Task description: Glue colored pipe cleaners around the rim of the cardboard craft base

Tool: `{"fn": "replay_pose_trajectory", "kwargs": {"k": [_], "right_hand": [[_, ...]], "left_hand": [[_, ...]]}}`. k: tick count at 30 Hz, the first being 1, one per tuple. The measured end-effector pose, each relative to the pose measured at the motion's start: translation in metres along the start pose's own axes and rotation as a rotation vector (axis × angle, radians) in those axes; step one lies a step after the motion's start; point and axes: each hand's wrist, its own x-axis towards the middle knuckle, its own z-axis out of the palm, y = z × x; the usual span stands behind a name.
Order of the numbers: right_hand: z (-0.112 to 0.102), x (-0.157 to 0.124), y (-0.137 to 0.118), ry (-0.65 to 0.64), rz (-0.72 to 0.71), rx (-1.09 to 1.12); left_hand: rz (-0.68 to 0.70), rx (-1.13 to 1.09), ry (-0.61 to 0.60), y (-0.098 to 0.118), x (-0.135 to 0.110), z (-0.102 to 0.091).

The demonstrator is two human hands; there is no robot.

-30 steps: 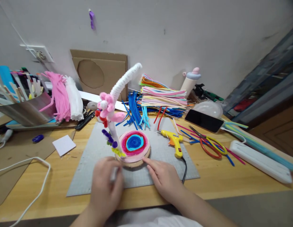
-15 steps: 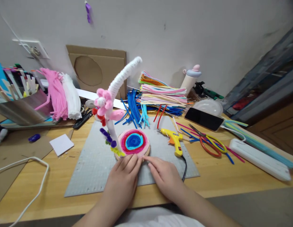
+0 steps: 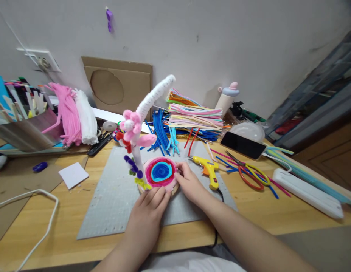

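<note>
A round base (image 3: 161, 170) covered in pipe-cleaner rings of blue, red and pink lies on the grey cutting mat (image 3: 107, 204); its rim looks like wood. From its left side rises a white pipe-cleaner stem (image 3: 154, 96) that leans right. Pink, red, purple and yellow flowers (image 3: 132, 125) climb this stem. My left hand (image 3: 149, 211) holds the front edge of the base, fingers together on its rim. At the right edge, my right hand (image 3: 191, 183) grips the rim between thumb and fingers. The undersides of both grips are hidden.
A yellow glue gun (image 3: 208, 170) lies close to my right hand, with scissors (image 3: 250, 175), a phone (image 3: 243, 145) and a white power strip (image 3: 307, 192) farther right. Pipe-cleaner bundles (image 3: 194, 117) are piled behind. At left sit a white paper square (image 3: 73, 175) and a cable (image 3: 55, 211).
My right hand has moved from the front of the base up to its right edge. The stem and flowers appear shifted slightly right; my left hand stays at the front rim.
</note>
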Motion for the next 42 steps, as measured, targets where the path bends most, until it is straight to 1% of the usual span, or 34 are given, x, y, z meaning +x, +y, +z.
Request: {"fn": "replay_pose_trajectory", "kwargs": {"k": [2,4,9,12,14,16,20,23,30,33,36,38,39,40,41,42], "right_hand": [[0.000,-0.005,-0.002,-0.011,-0.005,-0.002],[0.001,-0.017,-0.005,-0.005,0.003,0.001],[0.011,-0.058,-0.017,0.002,0.059,0.027],[0.015,-0.074,-0.020,-0.032,0.094,0.172],[0.014,-0.078,-0.020,-0.059,0.113,0.299],[0.013,-0.079,-0.019,-0.091,0.137,0.376],[0.014,-0.084,-0.018,-0.147,0.161,0.475],[0.016,-0.086,-0.019,-0.156,0.176,0.521],[0.019,-0.085,-0.013,-0.132,0.186,0.518],[0.017,-0.086,-0.016,-0.128,0.210,0.493],[0.003,-0.085,-0.028,-0.143,0.263,0.373],[-0.017,-0.077,-0.040,-0.144,0.220,0.217],[-0.031,-0.070,-0.045,-0.120,0.159,0.111],[-0.047,-0.060,-0.050,-0.063,0.079,-0.018],[-0.064,-0.049,-0.053,0.041,0.014,-0.189],[-0.082,-0.035,-0.056,0.169,-0.018,-0.385]], "left_hand": [[0.029,-0.022,-0.008,-0.004,0.000,-0.003],[0.070,-0.057,-0.029,-0.011,-0.001,-0.008],[0.189,-0.157,-0.162,-0.034,-0.006,-0.023],[0.208,-0.173,-0.196,-0.043,-0.009,-0.028],[0.213,-0.160,-0.201,-0.045,-0.011,-0.029],[0.201,-0.138,-0.203,-0.046,-0.013,-0.029],[0.140,-0.086,-0.190,-0.049,-0.018,-0.025],[0.115,-0.053,-0.162,-0.049,-0.022,-0.022],[0.092,-0.035,-0.050,-0.041,-0.019,-0.020],[0.086,-0.030,-0.024,-0.038,-0.017,-0.019],[0.068,-0.036,-0.017,-0.036,-0.018,-0.018],[0.059,-0.042,-0.016,-0.035,-0.018,-0.017],[0.057,-0.047,-0.017,-0.035,-0.018,-0.016],[0.053,-0.052,-0.019,-0.035,-0.019,-0.016],[0.049,-0.058,-0.019,-0.034,-0.019,-0.016],[0.048,-0.064,-0.018,-0.034,-0.019,-0.017]]}}
